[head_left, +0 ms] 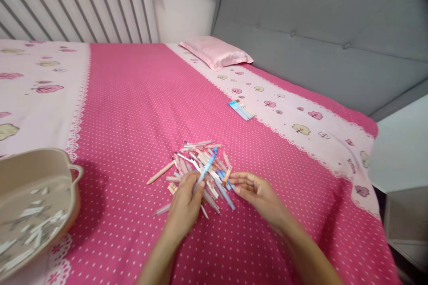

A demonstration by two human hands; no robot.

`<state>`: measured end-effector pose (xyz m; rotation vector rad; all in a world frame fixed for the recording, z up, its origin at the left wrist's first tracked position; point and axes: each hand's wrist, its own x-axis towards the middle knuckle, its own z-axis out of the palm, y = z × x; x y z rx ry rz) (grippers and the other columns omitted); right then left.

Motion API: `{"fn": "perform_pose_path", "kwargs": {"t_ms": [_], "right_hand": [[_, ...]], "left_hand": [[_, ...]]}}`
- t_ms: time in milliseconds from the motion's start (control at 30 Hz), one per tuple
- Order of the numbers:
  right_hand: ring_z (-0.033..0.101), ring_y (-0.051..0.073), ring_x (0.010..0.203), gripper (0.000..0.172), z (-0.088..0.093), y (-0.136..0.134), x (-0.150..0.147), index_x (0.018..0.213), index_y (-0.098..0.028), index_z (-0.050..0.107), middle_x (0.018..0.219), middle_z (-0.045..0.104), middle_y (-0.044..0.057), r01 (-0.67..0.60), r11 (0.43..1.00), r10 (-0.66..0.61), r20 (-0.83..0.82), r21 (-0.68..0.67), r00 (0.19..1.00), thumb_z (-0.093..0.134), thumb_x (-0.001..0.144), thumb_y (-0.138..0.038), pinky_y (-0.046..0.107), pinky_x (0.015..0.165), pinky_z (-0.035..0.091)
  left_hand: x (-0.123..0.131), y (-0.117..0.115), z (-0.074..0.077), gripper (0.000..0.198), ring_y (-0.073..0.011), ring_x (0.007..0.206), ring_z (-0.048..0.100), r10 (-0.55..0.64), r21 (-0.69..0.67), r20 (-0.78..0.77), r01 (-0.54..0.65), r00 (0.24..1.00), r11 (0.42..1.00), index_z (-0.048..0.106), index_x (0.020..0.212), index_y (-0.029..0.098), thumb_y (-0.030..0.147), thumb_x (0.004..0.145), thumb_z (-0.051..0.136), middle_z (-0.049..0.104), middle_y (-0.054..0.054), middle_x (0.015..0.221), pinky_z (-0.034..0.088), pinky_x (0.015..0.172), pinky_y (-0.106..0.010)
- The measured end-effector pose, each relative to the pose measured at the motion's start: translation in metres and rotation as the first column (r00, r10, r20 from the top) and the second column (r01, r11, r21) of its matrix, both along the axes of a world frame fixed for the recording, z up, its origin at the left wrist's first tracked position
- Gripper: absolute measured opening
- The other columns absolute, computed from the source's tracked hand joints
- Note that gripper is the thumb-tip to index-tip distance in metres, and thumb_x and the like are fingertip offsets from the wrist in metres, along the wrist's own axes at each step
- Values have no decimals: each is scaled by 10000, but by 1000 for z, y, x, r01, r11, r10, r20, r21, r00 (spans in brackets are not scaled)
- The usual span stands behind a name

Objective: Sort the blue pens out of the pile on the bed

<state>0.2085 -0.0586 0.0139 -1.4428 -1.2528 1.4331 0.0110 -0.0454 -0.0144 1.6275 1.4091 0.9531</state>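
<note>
A loose pile of pens and pen parts (203, 160) lies on the pink dotted bedspread, mostly pale pink and white with some blue pieces. My left hand (185, 200) is closed on a light blue pen (209, 163), which tilts up and away over the pile, its darker blue end farthest from me. At the pile's right edge is my right hand (254, 191), its fingers stretched out and apart. Its fingertips are beside an orange pen piece (227, 176) and some blue ones; whether they touch is unclear. A tan pen (160, 173) sticks out to the left.
A beige basin (75, 196) with white pieces inside stands at the left. Farther off, blue and peach pens lie in a neat row (241, 110). A pink pillow (216, 51) rests near the grey headboard (317, 18). A white radiator (76, 4) lines the far wall.
</note>
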Motion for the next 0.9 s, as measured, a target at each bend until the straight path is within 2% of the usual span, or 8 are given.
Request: {"fn": "perform_pose_path", "kwargs": {"t_ms": [133,200,267,400,533,633,733,900], "right_hand": [[601,196,950,338,0,-1,0,1010,-187,601,1027,647,86,-4,1000,4,-1,7,1000,649,719,-351,382,873,456],[603,193,941,328,0,-2,1,1007,-184,600,1012,649,85,-9,1000,9,-2,7,1000,645,725,-345,377,868,459],[602,188,939,321,0,-2,1,1007,-182,598,1008,649,84,-17,1000,17,-5,8,1000,640,732,-341,369,865,460],[603,182,926,316,1,-3,1,1000,-178,599,998,650,82,-33,999,33,-3,4,999,637,735,-347,358,858,464],[604,183,915,323,2,-2,0,993,-181,604,984,652,77,-30,1000,30,8,-4,1000,644,728,-363,358,847,469],[601,187,920,327,1,-2,-1,989,-183,609,984,649,79,-38,999,38,-2,2,999,646,726,-374,363,846,465],[601,191,917,330,1,-2,-1,976,-186,617,974,652,78,-29,1000,29,-7,5,1000,656,716,-385,364,841,466],[603,186,889,329,1,-2,-1,978,-185,617,958,654,75,-26,1000,26,-6,0,1000,658,716,-379,364,827,471]], "left_hand": [[0,-1,-1,311,-258,1257,363,-37,25,-173,42,984,999,573,931,179,367,877,332,477,-126,1264,352,988,-443],[-1,-2,-2,316,-262,1326,255,-62,8,-223,66,973,998,573,958,186,369,877,328,438,-123,1321,324,1013,-449],[-1,-2,-1,314,-263,1339,233,-114,-33,-248,109,962,993,572,973,197,372,876,329,409,-111,1358,338,1004,-439],[-1,-2,1,297,-261,1273,361,-143,-49,-271,134,952,990,585,917,206,365,875,338,448,-96,1328,391,954,-399],[1,-2,5,288,-235,1034,549,-130,-12,-286,132,949,991,609,926,197,329,862,362,573,-92,1126,441,861,-370],[2,-2,7,279,-230,919,577,-171,-45,-316,165,933,985,635,868,187,299,851,380,592,-91,1043,446,812,-362],[2,-3,7,273,-236,919,574,-192,-58,-323,183,927,981,656,816,192,272,842,396,593,-85,1058,432,819,-359],[2,-2,1,281,-255,946,572,-145,-21,-277,145,950,989,679,890,198,282,839,415,615,-94,1067,432,814,-372]]}}
